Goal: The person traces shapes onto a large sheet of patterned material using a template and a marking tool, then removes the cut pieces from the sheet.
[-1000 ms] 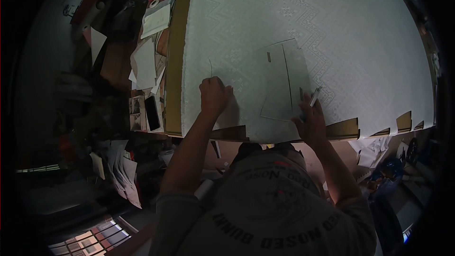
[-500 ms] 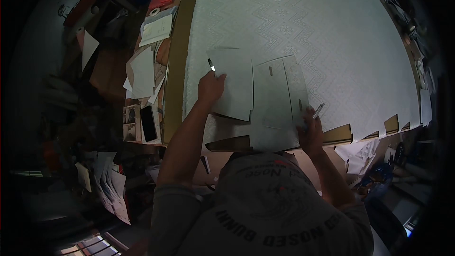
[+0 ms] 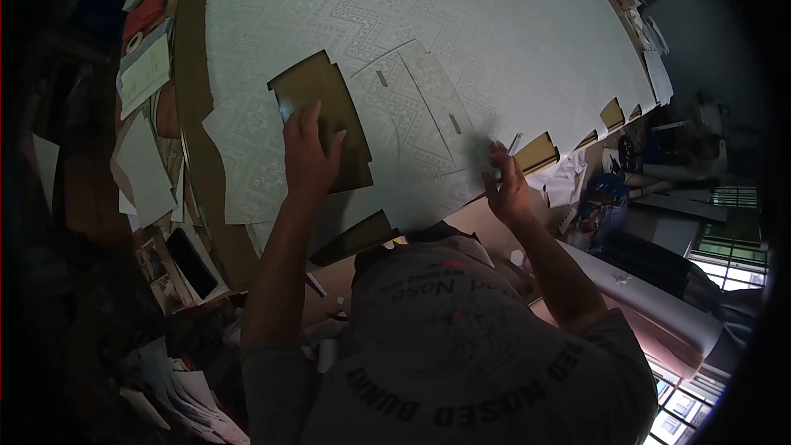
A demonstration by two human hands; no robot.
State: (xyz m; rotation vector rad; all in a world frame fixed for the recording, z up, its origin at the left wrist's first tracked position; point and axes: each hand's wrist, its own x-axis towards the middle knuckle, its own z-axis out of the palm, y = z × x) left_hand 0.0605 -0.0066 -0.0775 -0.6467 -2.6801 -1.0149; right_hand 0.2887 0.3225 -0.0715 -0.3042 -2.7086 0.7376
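White patterned lace-like fabric (image 3: 494,25) covers the table. My left hand (image 3: 311,152) is over a brown gap (image 3: 325,86) cut in it, fingers stretched and thumb apart. Beside those fingers is a small bright object, too blurred to name. A pale loose piece of fabric (image 3: 243,156) with a curved edge lies left of the gap. Right of it, a pale pattern piece (image 3: 424,103) with small dark slots rests on the fabric. My right hand (image 3: 507,185), near the table's front edge, is closed around a slim silvery tool (image 3: 515,144), partly hidden by the fingers.
Several brown notches (image 3: 540,152) run along the fabric's front edge. Papers (image 3: 147,166), a red item (image 3: 146,15) and a dark phone (image 3: 190,262) are on the left side. Fabric rolls (image 3: 638,288) lie at the right, near a window.
The view has turned. The pale piece under my left hand has shifted left, baring a brown gap. My left hand's fingers have spread; my right hand still holds the silvery tool.
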